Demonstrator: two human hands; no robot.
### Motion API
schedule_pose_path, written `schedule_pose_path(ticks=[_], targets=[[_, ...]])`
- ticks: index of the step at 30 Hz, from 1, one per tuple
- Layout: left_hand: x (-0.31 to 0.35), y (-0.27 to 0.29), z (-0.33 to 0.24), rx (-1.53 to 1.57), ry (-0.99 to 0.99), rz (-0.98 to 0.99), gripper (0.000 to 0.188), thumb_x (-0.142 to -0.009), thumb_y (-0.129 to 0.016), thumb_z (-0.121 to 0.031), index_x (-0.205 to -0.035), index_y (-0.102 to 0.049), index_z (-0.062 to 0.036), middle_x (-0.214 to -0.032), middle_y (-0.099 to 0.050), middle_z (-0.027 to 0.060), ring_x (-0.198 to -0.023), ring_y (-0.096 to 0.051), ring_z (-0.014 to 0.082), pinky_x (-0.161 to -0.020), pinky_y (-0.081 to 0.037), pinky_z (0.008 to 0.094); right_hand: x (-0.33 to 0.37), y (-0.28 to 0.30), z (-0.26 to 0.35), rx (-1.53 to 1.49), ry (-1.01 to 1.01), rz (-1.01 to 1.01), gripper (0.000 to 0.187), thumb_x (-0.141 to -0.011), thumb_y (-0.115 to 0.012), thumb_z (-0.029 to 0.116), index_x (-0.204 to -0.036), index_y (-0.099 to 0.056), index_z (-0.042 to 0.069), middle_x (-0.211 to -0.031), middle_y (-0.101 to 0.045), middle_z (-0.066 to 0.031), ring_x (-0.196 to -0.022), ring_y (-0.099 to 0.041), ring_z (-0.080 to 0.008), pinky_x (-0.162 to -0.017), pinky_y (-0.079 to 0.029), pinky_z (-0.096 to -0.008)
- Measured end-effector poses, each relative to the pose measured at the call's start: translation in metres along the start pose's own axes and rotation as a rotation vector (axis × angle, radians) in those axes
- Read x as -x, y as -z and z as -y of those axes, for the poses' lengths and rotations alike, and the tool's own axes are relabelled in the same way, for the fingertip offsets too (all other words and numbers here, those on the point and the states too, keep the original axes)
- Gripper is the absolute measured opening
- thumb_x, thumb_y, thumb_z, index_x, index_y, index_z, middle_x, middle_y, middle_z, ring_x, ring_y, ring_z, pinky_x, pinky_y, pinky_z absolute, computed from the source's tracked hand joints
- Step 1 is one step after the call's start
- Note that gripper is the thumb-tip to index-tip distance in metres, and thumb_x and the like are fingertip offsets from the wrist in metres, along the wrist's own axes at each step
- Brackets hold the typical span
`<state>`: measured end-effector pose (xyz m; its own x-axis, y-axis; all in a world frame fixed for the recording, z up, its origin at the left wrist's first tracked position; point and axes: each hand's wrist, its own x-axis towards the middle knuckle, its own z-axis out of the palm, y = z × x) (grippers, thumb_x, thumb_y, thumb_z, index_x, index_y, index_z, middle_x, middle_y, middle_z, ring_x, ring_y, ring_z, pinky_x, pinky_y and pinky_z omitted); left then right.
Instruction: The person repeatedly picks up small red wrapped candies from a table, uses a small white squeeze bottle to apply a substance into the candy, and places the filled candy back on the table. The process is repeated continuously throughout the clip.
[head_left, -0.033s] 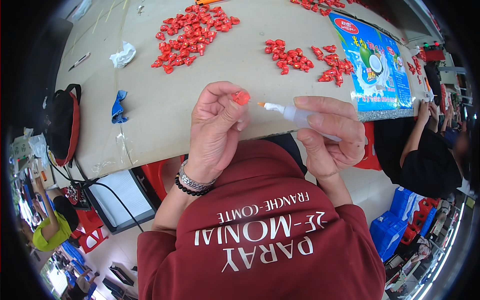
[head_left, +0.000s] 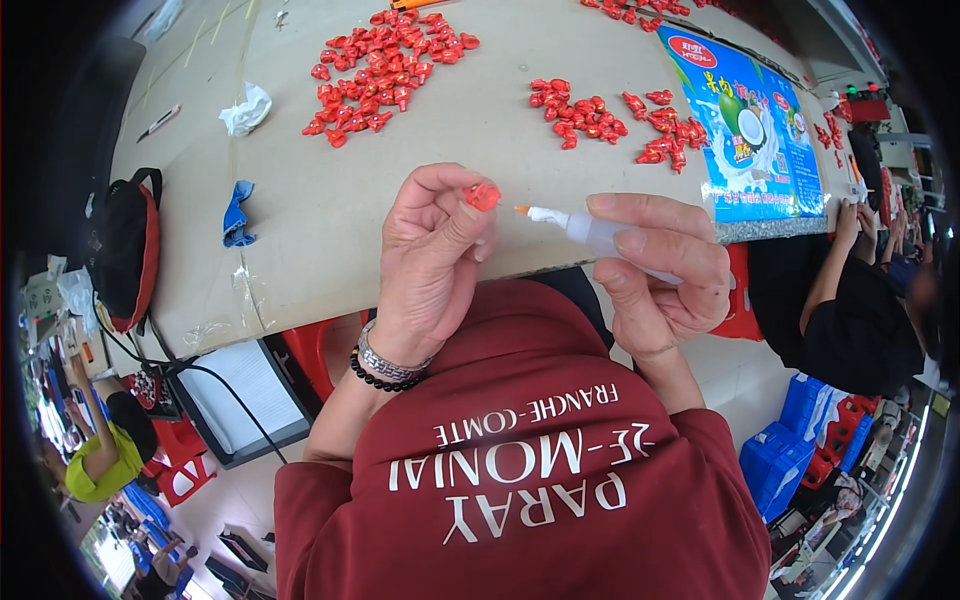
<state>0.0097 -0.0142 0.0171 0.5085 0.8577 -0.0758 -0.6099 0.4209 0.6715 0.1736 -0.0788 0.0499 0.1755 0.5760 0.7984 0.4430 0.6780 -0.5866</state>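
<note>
Between the thumb and fingertips of my left hand (head_left: 433, 245) is a small shiny red figurine (head_left: 482, 195); its exact shape is partly hidden by the fingers. My right hand (head_left: 668, 265) grips a translucent white squeeze bottle (head_left: 598, 232) with a white-wrapped neck and a thin orange tip. That tip points left at the figurine, with a small gap between them. Both hands are raised over the near edge of the table (head_left: 330, 220). Beyond them lie a large pile of similar red figurines (head_left: 375, 75) and a smaller group of them (head_left: 578, 112).
A blue printed sheet (head_left: 745, 130) covers the table's right part, with red figurines beside it. Toward the left are crumpled white tissue (head_left: 246, 110), a blue scrap (head_left: 238, 215), a knife (head_left: 160, 122) and a black-red bag (head_left: 130, 245). Another person's arm (head_left: 830, 270) is at right.
</note>
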Motion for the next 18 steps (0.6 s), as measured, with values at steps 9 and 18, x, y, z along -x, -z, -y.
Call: schedule_pose_path(ticks=[9, 18], targets=[[0.001, 0.004, 0.002, 0.027, -0.04, 0.028, 0.024, -0.085, -0.067, -0.008, -0.105, -0.054, -0.0039, -0.087, -0.065, 0.0029, -0.061, -0.046, 0.0062, -0.056, -0.037, 0.0226, 0.0, 0.001, 0.004, 0.021, -0.015, 0.029, 0.021, -0.074, -0.074, 0.002, -0.091, -0.06, 0.003, -0.094, -0.067, -0.0199, -0.057, -0.056, -0.0098, -0.042, -0.04, -0.02], [0.002, 0.0, 0.0, -0.011, -0.021, -0.025, 0.02, -0.085, -0.066, -0.007, -0.1, -0.054, -0.0065, -0.077, -0.051, 0.0009, -0.061, -0.041, 0.0071, -0.055, -0.034, 0.0227, 0.001, 0.007, 0.011, 0.108, -0.099, 0.119, 0.025, -0.079, -0.073, 0.011, -0.096, -0.056, 0.006, -0.099, -0.065, -0.0193, -0.08, -0.064, -0.0178, -0.061, -0.047, -0.0231]])
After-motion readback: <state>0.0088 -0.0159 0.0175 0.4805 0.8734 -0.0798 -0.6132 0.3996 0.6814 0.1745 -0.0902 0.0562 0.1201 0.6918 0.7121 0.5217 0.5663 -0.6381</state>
